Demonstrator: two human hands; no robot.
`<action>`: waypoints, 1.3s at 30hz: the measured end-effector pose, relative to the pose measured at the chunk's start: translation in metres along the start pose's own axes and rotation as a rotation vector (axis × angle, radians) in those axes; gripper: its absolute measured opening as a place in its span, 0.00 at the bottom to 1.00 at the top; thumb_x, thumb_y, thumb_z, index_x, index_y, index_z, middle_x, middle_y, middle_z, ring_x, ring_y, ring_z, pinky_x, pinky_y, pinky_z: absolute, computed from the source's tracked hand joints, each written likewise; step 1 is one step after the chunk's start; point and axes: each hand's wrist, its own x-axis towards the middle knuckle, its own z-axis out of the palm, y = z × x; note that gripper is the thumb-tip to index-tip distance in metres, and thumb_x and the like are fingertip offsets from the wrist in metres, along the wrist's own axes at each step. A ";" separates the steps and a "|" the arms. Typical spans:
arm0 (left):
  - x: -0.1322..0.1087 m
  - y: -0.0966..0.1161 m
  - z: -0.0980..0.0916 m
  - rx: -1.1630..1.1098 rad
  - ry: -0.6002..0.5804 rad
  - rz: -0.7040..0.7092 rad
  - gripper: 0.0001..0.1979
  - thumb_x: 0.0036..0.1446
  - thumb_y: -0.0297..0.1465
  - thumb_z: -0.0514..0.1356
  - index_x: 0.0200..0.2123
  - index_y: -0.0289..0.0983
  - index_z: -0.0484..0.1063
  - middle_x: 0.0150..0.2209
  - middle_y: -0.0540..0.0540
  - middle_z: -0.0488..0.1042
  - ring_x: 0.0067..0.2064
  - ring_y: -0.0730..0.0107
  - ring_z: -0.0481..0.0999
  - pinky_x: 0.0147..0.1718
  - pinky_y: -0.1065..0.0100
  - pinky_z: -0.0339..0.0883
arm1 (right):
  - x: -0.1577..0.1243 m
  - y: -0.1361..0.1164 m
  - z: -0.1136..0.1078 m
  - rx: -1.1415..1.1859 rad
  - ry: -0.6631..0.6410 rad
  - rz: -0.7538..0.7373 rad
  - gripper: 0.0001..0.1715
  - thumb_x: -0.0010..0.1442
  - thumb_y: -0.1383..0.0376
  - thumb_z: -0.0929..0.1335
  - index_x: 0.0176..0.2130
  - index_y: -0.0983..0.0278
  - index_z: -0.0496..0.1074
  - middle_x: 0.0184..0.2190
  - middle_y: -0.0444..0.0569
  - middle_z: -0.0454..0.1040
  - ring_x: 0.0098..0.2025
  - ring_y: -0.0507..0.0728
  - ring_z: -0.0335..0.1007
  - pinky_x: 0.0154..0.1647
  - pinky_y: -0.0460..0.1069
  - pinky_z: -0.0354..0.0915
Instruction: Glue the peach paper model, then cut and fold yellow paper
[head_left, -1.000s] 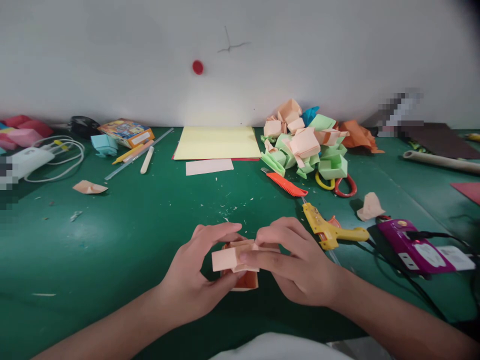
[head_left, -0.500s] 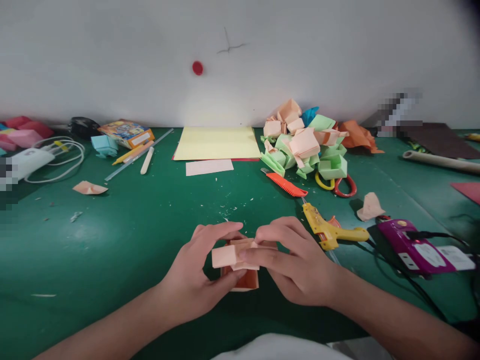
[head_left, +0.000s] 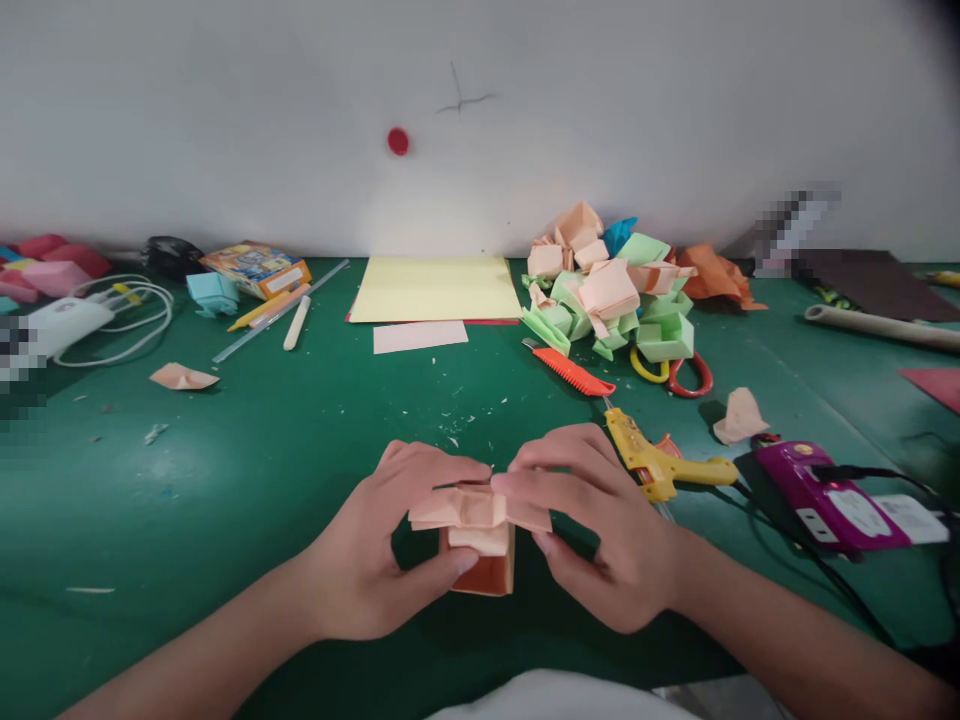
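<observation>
Both my hands grip a small folded paper piece (head_left: 480,535), peach on top and darker orange below, just above the green table (head_left: 300,450). My left hand (head_left: 375,545) wraps its left side with the thumb under and fingers over the top. On the right side, my right hand (head_left: 600,530) pinches the peach top flap, fingers closed on it.
A yellow glue gun (head_left: 660,462) and an orange comb-like cutter (head_left: 574,370) lie right of my hands. A pile of folded peach and green paper (head_left: 615,295), scissors (head_left: 671,370), yellow paper sheets (head_left: 435,290), a purple power strip (head_left: 821,495) and cables (head_left: 112,315) ring the table.
My hands have turned the paper piece and drawn slightly nearer me; the peach flap now lies flatter across the top, with more of the orange part showing below.
</observation>
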 end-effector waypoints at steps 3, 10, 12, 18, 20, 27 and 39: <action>0.004 0.002 -0.006 -0.007 -0.057 0.083 0.19 0.59 0.30 0.64 0.54 0.45 0.69 0.47 0.46 0.80 0.46 0.61 0.78 0.47 0.58 0.69 | 0.000 0.002 0.000 -0.019 -0.006 -0.058 0.35 0.55 0.76 0.64 0.60 0.58 0.67 0.49 0.51 0.71 0.49 0.58 0.71 0.51 0.57 0.64; 0.004 0.005 -0.012 -0.008 -0.091 0.156 0.22 0.58 0.31 0.65 0.56 0.45 0.69 0.48 0.44 0.79 0.47 0.59 0.78 0.48 0.57 0.66 | -0.003 0.005 0.002 0.077 -0.041 0.009 0.40 0.57 0.73 0.65 0.67 0.62 0.57 0.53 0.55 0.72 0.53 0.61 0.68 0.53 0.58 0.65; 0.003 0.004 -0.012 0.012 -0.101 0.158 0.23 0.58 0.31 0.65 0.57 0.45 0.68 0.48 0.45 0.79 0.48 0.59 0.78 0.48 0.57 0.66 | -0.004 0.006 0.002 0.112 -0.098 0.070 0.41 0.58 0.71 0.65 0.68 0.63 0.54 0.55 0.55 0.72 0.54 0.62 0.67 0.53 0.59 0.65; 0.001 0.002 -0.012 0.041 -0.083 0.155 0.27 0.58 0.32 0.65 0.60 0.45 0.64 0.49 0.44 0.80 0.48 0.59 0.78 0.49 0.57 0.65 | -0.005 0.009 0.003 0.169 -0.186 0.140 0.46 0.58 0.70 0.66 0.71 0.62 0.49 0.56 0.56 0.71 0.55 0.64 0.65 0.54 0.61 0.64; 0.002 0.003 -0.012 0.028 -0.075 0.151 0.28 0.59 0.35 0.65 0.61 0.45 0.63 0.49 0.44 0.80 0.48 0.58 0.79 0.49 0.57 0.65 | -0.005 0.009 0.003 0.186 -0.189 0.142 0.49 0.57 0.70 0.67 0.71 0.61 0.48 0.56 0.56 0.71 0.55 0.64 0.65 0.55 0.61 0.64; 0.002 0.002 -0.011 0.044 -0.069 0.152 0.25 0.60 0.34 0.65 0.60 0.45 0.66 0.48 0.44 0.80 0.46 0.61 0.79 0.47 0.59 0.68 | -0.009 0.009 0.005 0.319 -0.277 0.135 0.53 0.60 0.60 0.71 0.73 0.60 0.42 0.59 0.57 0.69 0.55 0.63 0.66 0.55 0.59 0.64; 0.000 0.001 -0.008 0.059 -0.013 0.087 0.19 0.62 0.32 0.65 0.56 0.46 0.71 0.47 0.46 0.80 0.46 0.63 0.79 0.44 0.63 0.75 | -0.011 0.006 0.014 0.330 -0.226 0.250 0.55 0.62 0.50 0.74 0.73 0.57 0.42 0.57 0.56 0.70 0.56 0.62 0.67 0.56 0.58 0.65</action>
